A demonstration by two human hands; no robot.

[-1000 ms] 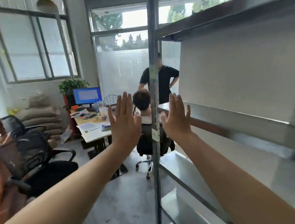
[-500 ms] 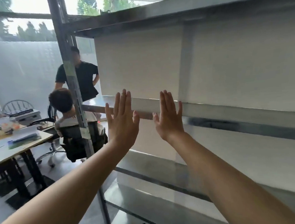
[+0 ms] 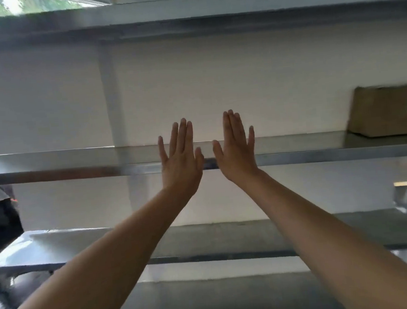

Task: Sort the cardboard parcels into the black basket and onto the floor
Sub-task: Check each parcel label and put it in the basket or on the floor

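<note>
One parcel [image 3: 386, 112], steel shelves [image 3: 52, 163], white wall [image 3: 240, 78]

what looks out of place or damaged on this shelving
Nothing stands out. The one cardboard parcel in view rests flat on the middle shelf at the far right, partly cut off by the frame, with no damage showing. The left hand and right hand are raised open, holding nothing.

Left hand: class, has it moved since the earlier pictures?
Yes. The left hand has moved right along the shelf: the rear upright, earlier on its right, is now on its left.
</note>
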